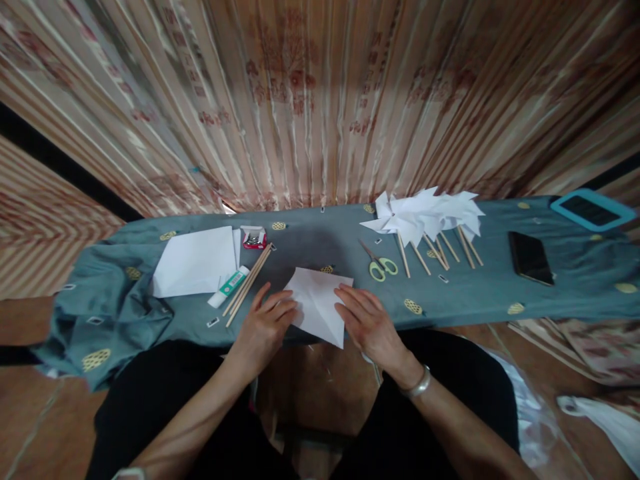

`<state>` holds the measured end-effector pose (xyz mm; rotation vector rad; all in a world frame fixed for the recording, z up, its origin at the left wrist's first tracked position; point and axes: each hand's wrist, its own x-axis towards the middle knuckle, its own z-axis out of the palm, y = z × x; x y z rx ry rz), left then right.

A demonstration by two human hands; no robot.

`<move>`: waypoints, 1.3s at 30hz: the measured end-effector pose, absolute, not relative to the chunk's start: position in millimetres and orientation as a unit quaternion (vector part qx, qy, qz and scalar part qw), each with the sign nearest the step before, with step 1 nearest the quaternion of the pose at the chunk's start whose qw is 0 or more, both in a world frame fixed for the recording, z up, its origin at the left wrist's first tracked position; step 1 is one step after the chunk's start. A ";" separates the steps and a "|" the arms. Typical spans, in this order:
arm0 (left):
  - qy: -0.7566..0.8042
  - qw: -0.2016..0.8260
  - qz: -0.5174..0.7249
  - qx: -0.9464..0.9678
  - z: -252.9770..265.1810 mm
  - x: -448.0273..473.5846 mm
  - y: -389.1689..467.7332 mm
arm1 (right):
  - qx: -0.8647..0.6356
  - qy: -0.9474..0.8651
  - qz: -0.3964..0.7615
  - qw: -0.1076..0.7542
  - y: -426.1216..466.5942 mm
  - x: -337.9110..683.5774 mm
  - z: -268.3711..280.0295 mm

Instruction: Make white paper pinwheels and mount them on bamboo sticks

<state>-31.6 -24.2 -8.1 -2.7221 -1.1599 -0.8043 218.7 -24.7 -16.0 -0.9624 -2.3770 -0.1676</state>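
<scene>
At the near edge of the cloth-covered table [310, 240], a white paper sheet [320, 303] rests between the left hand [267, 327] at 9 o'clock and the right hand [373, 327] at 3 o'clock, apparently steadied from both sides. Fingers are extended over its edges; hidden undersides mean a pinch cannot be confirmed. Scissors [379, 261] lie at 2 o'clock, handles nearest, presumably for easy reach. Overlapping paper pinwheels [415, 217] beyond obscure their count.

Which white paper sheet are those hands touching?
The white paper sheet between the left hand and right hand; the stacked white sheets lie left of the loose tan wooden sticks, untouched.
</scene>
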 end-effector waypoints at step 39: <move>-0.510 -0.102 -0.258 -0.814 -31.0 -46.7 -32.3 | -0.512 -0.787 0.227 0.260 53.4 178.4 -29.9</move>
